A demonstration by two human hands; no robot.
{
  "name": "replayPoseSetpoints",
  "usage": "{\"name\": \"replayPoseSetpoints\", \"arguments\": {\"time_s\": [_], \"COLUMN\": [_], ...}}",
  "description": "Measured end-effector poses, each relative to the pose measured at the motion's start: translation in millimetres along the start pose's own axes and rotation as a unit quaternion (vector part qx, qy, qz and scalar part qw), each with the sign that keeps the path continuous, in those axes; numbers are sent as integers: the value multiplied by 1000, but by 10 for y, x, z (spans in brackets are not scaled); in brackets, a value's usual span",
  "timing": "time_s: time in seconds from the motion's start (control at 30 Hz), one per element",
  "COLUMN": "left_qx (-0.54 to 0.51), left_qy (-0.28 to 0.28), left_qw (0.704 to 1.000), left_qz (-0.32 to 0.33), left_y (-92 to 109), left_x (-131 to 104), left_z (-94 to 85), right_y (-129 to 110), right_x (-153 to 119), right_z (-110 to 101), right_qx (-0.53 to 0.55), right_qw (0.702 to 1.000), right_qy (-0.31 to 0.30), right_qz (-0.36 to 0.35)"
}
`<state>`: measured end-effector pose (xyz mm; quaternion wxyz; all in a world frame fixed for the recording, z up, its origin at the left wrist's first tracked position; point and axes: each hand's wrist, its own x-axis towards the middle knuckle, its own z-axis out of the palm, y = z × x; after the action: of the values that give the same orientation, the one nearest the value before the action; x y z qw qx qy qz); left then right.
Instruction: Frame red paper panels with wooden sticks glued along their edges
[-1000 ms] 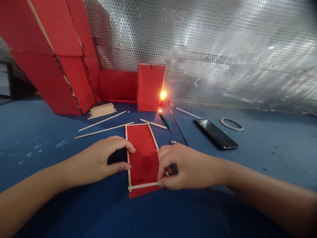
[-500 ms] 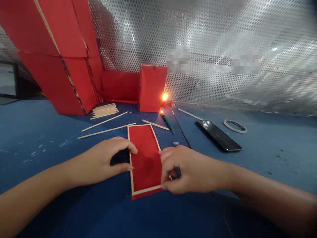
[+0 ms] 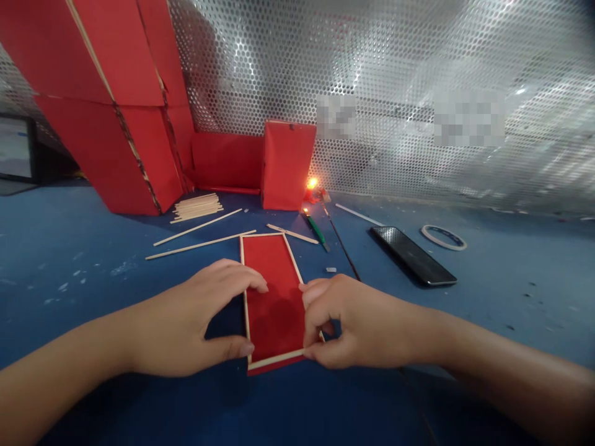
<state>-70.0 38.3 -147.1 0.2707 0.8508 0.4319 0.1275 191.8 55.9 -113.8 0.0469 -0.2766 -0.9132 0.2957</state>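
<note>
A long red card (image 3: pixel 272 266) lies flat on the blue table, edged all round with thin pale wooden sticks. My left hand (image 3: pixel 193 325) reaches in from the left with thumb and fingers spread apart. Its thumb touches the card's lower left corner, while the index fingertip is over the red surface. At the lower right corner, my right hand (image 3: pixel 351 322) pinches the end of the bottom wooden stick (image 3: pixel 277 359). Its curled fingers hide part of the right edge. A strip of red shows below the bottom stick.
Tall red boxes (image 3: pixel 134 142) stand at the back left, beside a smaller red box (image 3: pixel 288 164). A candle flame (image 3: pixel 312 183) burns near it. Loose sticks (image 3: pixel 198 207), a green cutter (image 3: pixel 316 229), a black phone (image 3: pixel 413 255) and a tape roll (image 3: pixel 443 238) lie about.
My left hand has spread wider: its thumb has slid down to the lower left corner and its index finger reaches farther over the card. My right hand stays at the lower right corner.
</note>
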Motion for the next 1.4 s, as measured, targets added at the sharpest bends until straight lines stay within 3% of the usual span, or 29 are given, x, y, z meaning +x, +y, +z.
{"name": "replayPoseSetpoints", "arguments": {"time_s": [0.23,0.53,0.8,1.23,1.4], "left_qx": [-16,52,51,28,32], "left_qy": [-14,-43,-37,-22,-48], "left_qw": [1000,998,998,999,997], "left_qz": [-9,-1,-13,-36,-49], "left_y": [61,171,198,236,246], "left_x": [7,46,28,24,50], "left_z": [6,20,32,42,18], "right_y": [-10,9,43,153,224], "right_x": [16,19,20,-14,-66], "right_z": [-14,-23,-34,3,-32], "right_qx": [-14,-12,6,73,126], "right_qw": [1000,1000,1000,997,991], "right_qy": [-10,-21,-25,-1,33], "right_qz": [0,-2,-8,-21,-40]}}
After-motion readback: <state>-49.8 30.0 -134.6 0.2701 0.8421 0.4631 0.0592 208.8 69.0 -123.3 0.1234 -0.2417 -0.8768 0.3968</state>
